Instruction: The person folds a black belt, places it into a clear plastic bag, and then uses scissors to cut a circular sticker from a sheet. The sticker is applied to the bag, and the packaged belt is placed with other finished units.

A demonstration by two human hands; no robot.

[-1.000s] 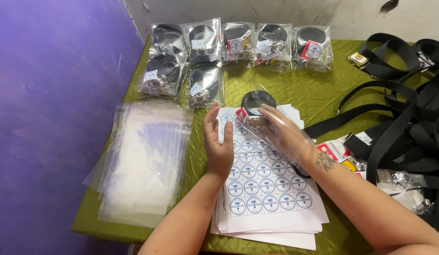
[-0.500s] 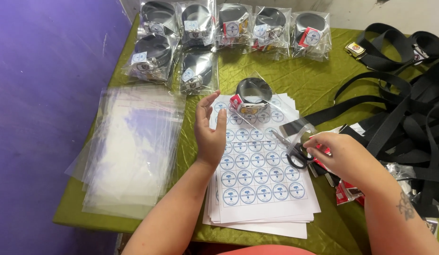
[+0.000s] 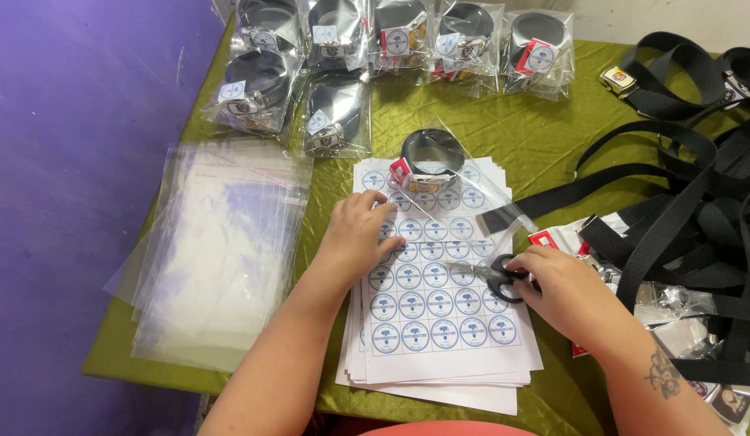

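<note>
Your right hand (image 3: pixel 565 292) has its grip closed around the black handles of a pair of scissors (image 3: pixel 504 277), whose blades point left across the sticker sheets (image 3: pixel 439 323). Your left hand (image 3: pixel 357 238) lies palm down on those same sheets, fingers together and curled slightly, pressing the paper at its left edge and holding nothing.

The sheets form a stack printed with rows of round blue and white stickers, lying on the green-covered counter (image 3: pixel 544 137) near you. At the far end of the stack sits a rolled black belt (image 3: pixel 430 161) in a clear bag, its open end trailing right toward the scissors.

Left of the stack lies a pile of empty clear bags (image 3: pixel 222 250), reaching the counter's left edge. Along the far edge, a row of bagged belts (image 3: pixel 391 40) stands packed, each with a round sticker. To the right, loose black straps (image 3: pixel 690 202) sprawl over the counter, with small packets beneath them.
</note>
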